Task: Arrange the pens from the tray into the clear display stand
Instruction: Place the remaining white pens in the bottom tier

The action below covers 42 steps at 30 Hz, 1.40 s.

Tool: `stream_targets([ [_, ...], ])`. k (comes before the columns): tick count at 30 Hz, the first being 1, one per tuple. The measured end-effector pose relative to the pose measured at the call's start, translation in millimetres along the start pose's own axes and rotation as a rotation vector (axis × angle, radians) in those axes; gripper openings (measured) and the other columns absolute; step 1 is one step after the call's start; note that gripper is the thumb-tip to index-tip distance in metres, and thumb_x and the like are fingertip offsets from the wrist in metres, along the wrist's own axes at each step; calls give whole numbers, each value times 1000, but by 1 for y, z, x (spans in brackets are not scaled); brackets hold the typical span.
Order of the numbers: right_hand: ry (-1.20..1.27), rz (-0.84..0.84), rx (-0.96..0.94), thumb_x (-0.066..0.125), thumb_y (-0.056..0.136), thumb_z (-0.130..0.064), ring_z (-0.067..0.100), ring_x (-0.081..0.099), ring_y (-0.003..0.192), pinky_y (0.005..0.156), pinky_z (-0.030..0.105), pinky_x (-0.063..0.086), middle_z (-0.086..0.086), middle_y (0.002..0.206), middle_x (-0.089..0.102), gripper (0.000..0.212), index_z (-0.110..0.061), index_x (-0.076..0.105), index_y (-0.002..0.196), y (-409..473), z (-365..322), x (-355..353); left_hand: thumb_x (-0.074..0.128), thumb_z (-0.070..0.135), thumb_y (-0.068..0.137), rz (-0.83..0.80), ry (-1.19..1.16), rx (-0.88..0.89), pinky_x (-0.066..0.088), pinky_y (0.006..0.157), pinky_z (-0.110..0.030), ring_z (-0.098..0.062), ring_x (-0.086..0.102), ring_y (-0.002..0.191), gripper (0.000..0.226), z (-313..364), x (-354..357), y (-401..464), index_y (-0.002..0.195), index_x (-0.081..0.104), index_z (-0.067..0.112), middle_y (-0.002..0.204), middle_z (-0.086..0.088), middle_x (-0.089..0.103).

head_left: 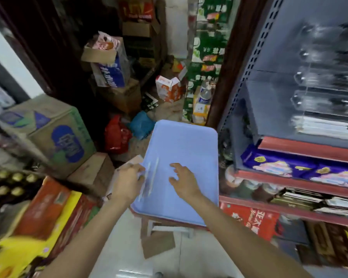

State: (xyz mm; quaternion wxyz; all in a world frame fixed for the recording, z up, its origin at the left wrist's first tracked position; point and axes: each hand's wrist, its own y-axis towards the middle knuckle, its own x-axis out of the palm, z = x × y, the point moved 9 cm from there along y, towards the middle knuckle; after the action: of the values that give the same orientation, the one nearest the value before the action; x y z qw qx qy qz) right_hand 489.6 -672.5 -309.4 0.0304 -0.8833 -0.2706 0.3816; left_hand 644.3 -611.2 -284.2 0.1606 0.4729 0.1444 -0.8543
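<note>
head cam – looks steeply down | close over blue tray (186,141) – single view

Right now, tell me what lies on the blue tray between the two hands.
In the head view, pale blurred pens lie on the blue tray, right beside the left hand; toward the right hand, bare tray.

Print is showing on the cardboard boxes (66,143) and shelf packets (273,167), all blurring past reading.

Motion blur smears the pens (150,177) on the tray (189,141) and the clear display stand (325,87).
</note>
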Motion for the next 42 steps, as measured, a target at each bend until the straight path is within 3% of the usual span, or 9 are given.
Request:
stream_targets([
  [4,-204,-47,35,51,93,-24,31,40,123,96,36,38,17,127,45,52,-19,33,141,12,-15,49,64,19,82,-157,165,3,40,95,-38,-33,46,113,30,-40,24,5,111,63,13,114,-13,53],
  [8,-244,25,185,52,93,-24,30,37,123,87,40,43,14,127,37,45,-13,33,132,24,-23,61,62,41,83,-169,367,88,32,96,-35,-32,42,113,37,-34,29,18,109,62,13,114,-13,48],
  [16,-313,48,355,45,92,-6,35,51,116,88,36,44,20,125,47,28,1,41,119,31,1,41,52,19,87,-220,463,60,35,94,-36,-31,36,121,32,-18,39,31,115,58,4,124,-14,44],
  [20,-150,25,352,54,85,-10,30,58,87,70,27,42,16,83,54,8,-4,53,79,27,10,17,49,23,91,-260,398,41,35,94,-37,-31,33,124,36,0,40,38,119,54,1,127,-14,39],
  [24,388,200,365,53,82,1,29,59,67,75,46,56,10,66,52,28,-11,45,58,9,10,-39,44,16,95,-323,-34,192,35,84,-28,-29,45,107,21,43,32,41,100,52,-3,110,-18,48],
  [27,658,337,299,53,85,5,19,61,65,60,28,57,11,70,56,24,-8,45,66,-6,3,-93,36,14,98,-398,-373,243,36,55,-24,-17,52,73,9,93,18,33,94,35,7,88,-4,55],
  [31,863,548,215,55,86,4,19,65,73,65,22,58,10,76,57,15,-7,49,77,-30,14,-162,40,22,98,-336,-414,362,31,45,-23,-14,38,54,15,171,4,31,93,40,8,70,0,45],
  [36,1080,661,74,56,88,3,16,66,75,72,22,58,10,79,58,8,-3,53,92,-67,46,-237,63,23,88,-275,-451,577,34,49,-11,0,47,57,16,272,1,22,91,60,8,69,5,53],
  [42,994,720,-6,61,87,-3,14,67,72,76,27,57,6,77,64,10,-8,54,83,-105,112,-337,68,21,85,-184,-422,664,32,46,-14,-8,40,49,5,384,29,11,81,64,22,55,8,49],
])
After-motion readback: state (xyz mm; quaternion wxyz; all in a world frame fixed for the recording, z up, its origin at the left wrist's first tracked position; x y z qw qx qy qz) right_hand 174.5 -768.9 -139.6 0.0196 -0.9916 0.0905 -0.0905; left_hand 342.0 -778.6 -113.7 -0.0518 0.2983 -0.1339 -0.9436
